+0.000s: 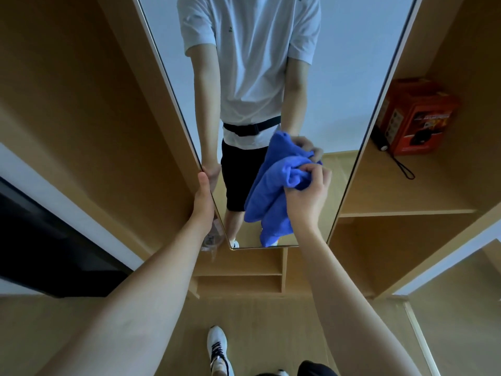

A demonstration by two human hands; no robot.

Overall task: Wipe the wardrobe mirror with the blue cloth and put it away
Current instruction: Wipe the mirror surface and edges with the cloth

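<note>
Head view: your right hand (307, 188) has its fingers curled into a bunch of the blue cloth (273, 191), gripping it at the top while the rest hangs loose in front of the lower half of the wardrobe mirror (271, 63). Whether the cloth touches the glass cannot be told; its reflection sits right behind it, so it is at least very near. Your left hand (204, 196) grips the mirror panel's left edge, thumb up along the frame, steadying it. Judgement: wiping is under way or about to start, low on the panel; no streaks or wiped patches show, so how much glass is done cannot be read. The upper mirror probably remains, and putting the cloth away is not yet done. Around you: open wooden wardrobe compartments on both sides, a shelf (406, 212) on the right carrying an orange box (417, 115) with a black corded item (385, 143) just beside it, small cubbies (238, 278) below the mirror, and something clear and crinkled (212, 237) near the panel's lower left corner. Nothing blocks the glass itself; the bottom edge sits close to the cubbies, so low strokes have little room.
</note>
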